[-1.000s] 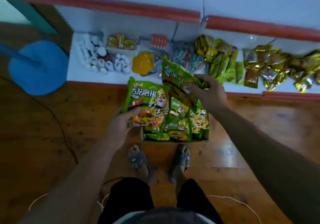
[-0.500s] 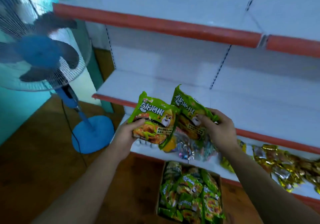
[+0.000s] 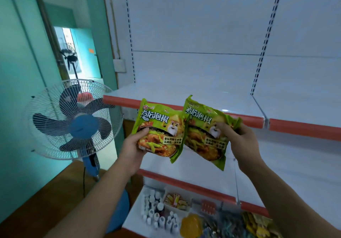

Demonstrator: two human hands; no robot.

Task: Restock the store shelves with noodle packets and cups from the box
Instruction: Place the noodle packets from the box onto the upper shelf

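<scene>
Hands hold one packet each: the left hand (image 3: 132,145) grips the left noodle packet (image 3: 160,127) at its lower left corner, thumb across the printed front and fingers curled behind, while the right hand (image 3: 241,141) pinches the right noodle packet (image 3: 203,132) by its right edge, thumb on the face. Both green packets hang in the air, tilted, side by side with their inner edges overlapping, just in front of the red front strip (image 3: 295,127) of the upper shelf (image 3: 203,94). Neither rests on it yet. A lower shelf (image 3: 184,217) carries small white bottles and sweets, and a standing fan (image 3: 73,119) is at the left. The box is out of view. The likeliest slip, I judge, comes from the edge-only grips: smooth film held at one corner can swing or slide free as it goes over the strip. The overlapping edges may also snag, so that placing one packet drags the other crooked or off the shelf's lip.
</scene>
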